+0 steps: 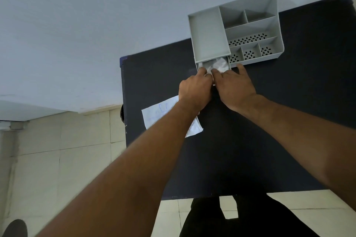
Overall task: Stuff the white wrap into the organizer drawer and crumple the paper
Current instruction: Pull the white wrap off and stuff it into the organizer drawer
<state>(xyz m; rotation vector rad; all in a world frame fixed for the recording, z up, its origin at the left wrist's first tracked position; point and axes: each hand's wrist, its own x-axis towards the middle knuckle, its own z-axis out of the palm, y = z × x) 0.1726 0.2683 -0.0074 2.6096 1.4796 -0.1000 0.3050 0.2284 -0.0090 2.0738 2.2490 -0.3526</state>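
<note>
A grey desk organizer [210,34] stands at the far edge of the dark table [269,121], against the wall. Its small front drawer [206,66] is pulled out, and the crumpled white wrap [219,64] lies inside it. My left hand [194,90] and my right hand [234,88] meet at the drawer's front, fingertips pressing on the wrap; the drawer's front edge is hidden under them. A flat white paper [156,115] with blue scribbles lies on the table under my left forearm, partly covered.
The organizer's open top compartments [250,25] hold nothing visible. The table's left edge [123,102] drops to a tiled floor. The near table edge is by my dark-trousered legs [208,217]. A dark shoe [13,229] shows at the bottom left.
</note>
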